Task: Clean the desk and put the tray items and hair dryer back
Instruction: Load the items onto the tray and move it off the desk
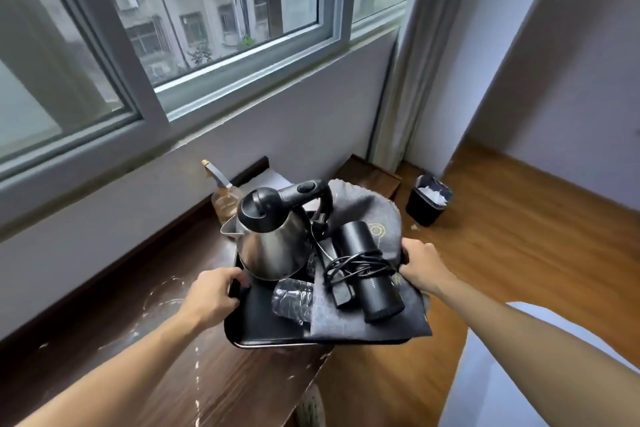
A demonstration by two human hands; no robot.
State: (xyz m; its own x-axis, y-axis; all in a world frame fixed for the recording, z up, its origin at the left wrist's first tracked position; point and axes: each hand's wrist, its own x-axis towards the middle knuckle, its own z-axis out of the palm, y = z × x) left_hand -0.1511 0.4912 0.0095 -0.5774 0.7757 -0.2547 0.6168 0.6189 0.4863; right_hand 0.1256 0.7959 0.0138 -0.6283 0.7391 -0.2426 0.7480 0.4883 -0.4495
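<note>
A black tray (258, 321) is held over the right end of the dark wooden desk (166, 350). My left hand (213, 295) grips its left rim and my right hand (420, 262) grips its right rim. On the tray stands a steel kettle (272, 246) with a black lid and handle. Beside the kettle lies a black hair dryer (372, 274), its cord wound around it, on a grey cloth (363, 215). A crumpled clear plastic wrap (294, 296) lies near the tray's middle.
A spray bottle (227, 196) stands on the desk by the wall under the window. White streaks mark the desk top. A black waste bin (428, 199) with white paper sits on the wooden floor to the right, near a small dark stool (369, 173).
</note>
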